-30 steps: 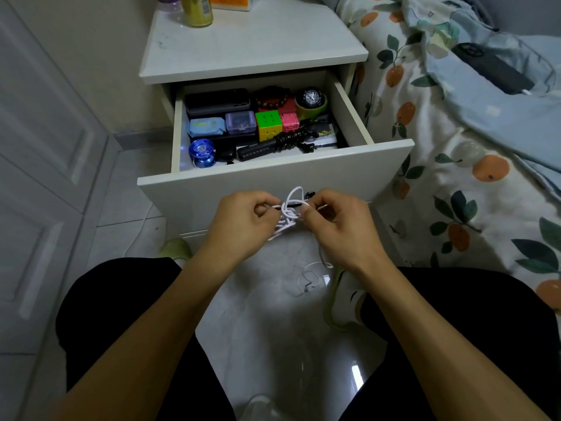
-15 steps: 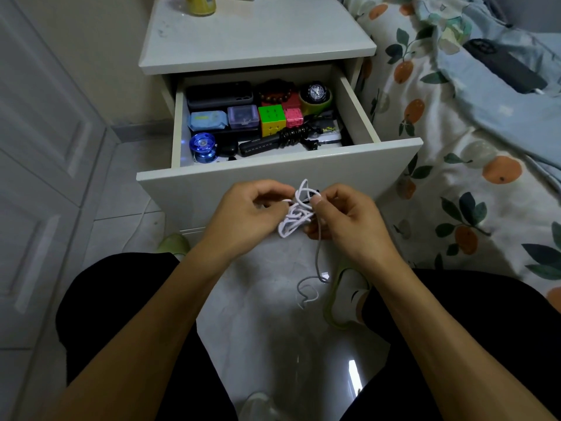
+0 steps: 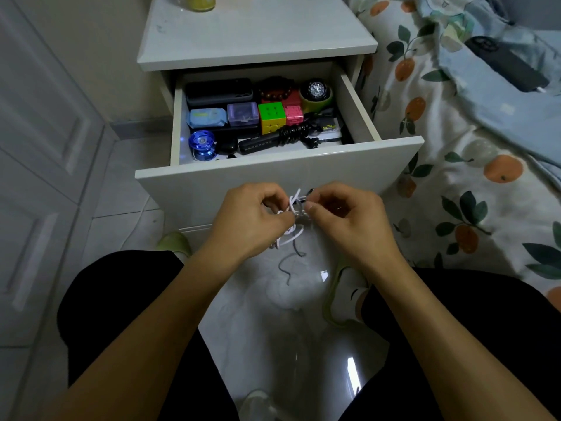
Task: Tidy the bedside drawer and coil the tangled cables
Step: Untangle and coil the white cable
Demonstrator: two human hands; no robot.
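Loose tail of the white cable (image 3: pixel 292 221) hangs shorter than half a second ago, more of it gathered into the bundle between the hands. Left hand (image 3: pixel 253 218) pinches the loops on its side, fingers curled tight. Right hand (image 3: pixel 343 215) pinches the strand near the top, thumb and forefinger closed on it. Bundle sits in the air just in front of the open drawer (image 3: pixel 279 174), not in it. Coil looks messy, crossings visible; probably mid-wrap, not finished. Black coiled cable (image 3: pixel 296 133) already lies inside the drawer beside the Rubik's cube (image 3: pixel 271 117).
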